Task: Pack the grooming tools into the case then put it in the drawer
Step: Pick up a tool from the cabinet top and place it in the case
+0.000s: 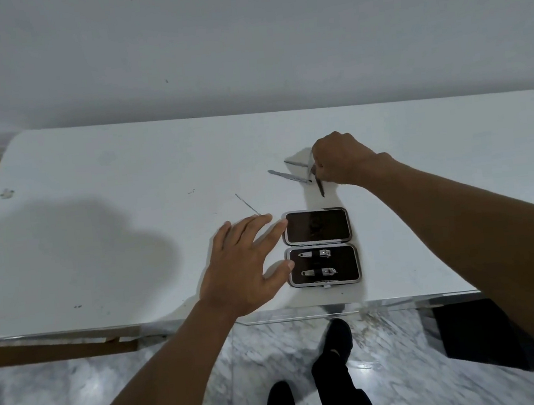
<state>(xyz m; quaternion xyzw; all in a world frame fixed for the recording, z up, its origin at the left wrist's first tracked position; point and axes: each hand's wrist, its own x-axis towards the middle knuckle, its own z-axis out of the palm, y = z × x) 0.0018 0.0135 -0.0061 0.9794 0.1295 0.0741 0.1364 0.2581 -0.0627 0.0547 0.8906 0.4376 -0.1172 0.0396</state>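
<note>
A small dark grooming case (320,248) lies open near the table's front edge, lid half flat behind the base. Two nail clippers (315,254) sit strapped in the base half. My left hand (244,267) rests open beside the case, fingertips touching its left rim. A thin metal pick (246,203) lies just beyond those fingers. Behind the case, my right hand (341,158) pinches a slim metal tool (319,185) that points down toward the case. Two more metal tools (289,176) lie on the table next to that hand.
The white table (109,192) stands against a plain wall. Its front edge runs just below the case. Marble floor and my dark shoes (339,336) show beneath. A brown wooden piece (57,349) sits under the table's left front.
</note>
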